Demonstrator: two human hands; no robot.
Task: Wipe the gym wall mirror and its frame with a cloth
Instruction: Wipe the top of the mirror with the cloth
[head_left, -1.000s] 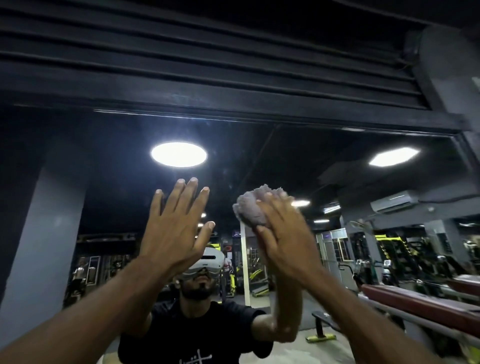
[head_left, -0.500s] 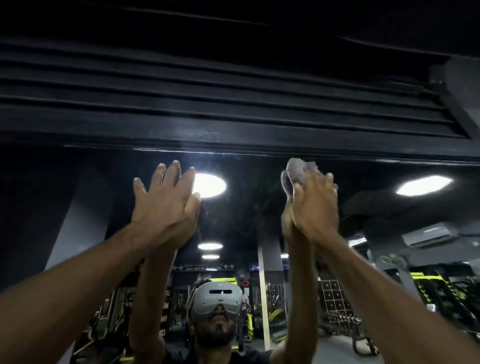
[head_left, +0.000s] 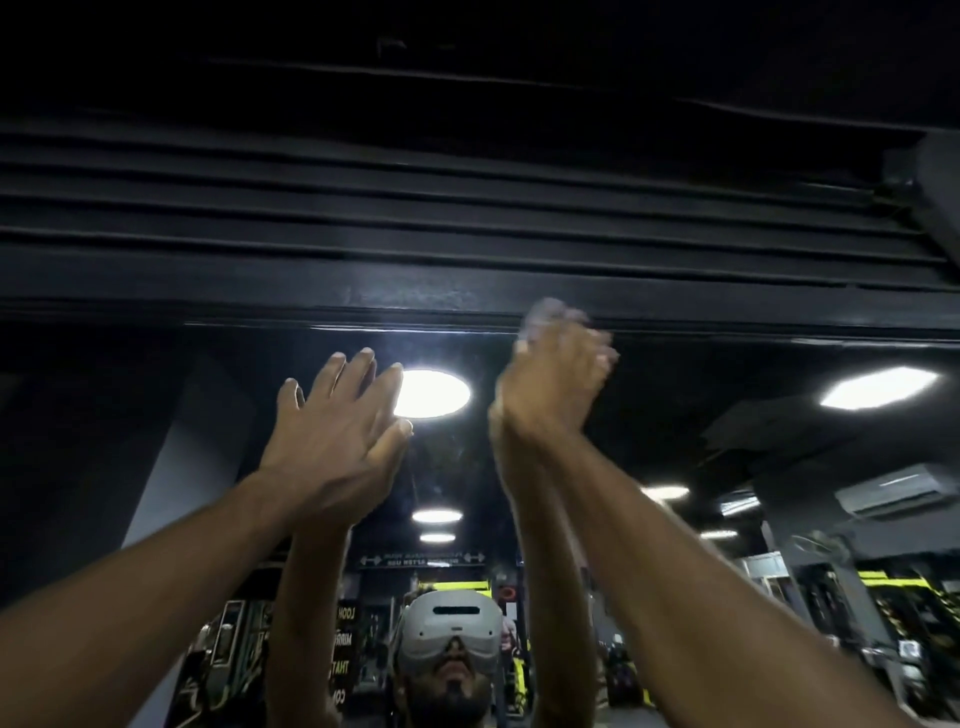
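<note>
The wall mirror (head_left: 727, 441) fills the lower half of the head view, and its black top frame (head_left: 260, 306) runs across above it. My right hand (head_left: 550, 395) is raised high and shut on a pale cloth (head_left: 550, 314), pressing it at the mirror's top edge where glass meets frame; the cloth is blurred and mostly hidden by my fingers. My left hand (head_left: 337, 441) is held flat with fingers apart against the glass, lower and to the left, holding nothing.
Black horizontal slats (head_left: 467, 197) sit above the frame. The mirror reflects my arms, a person wearing a white headset (head_left: 452, 639), ceiling lights (head_left: 434, 394), an air conditioner (head_left: 893, 491) and gym machines (head_left: 893, 613).
My right hand has slid the cloth upward from the middle of the glass to the top edge by the frame. My left hand has stayed on the glass while my view tilted up.
</note>
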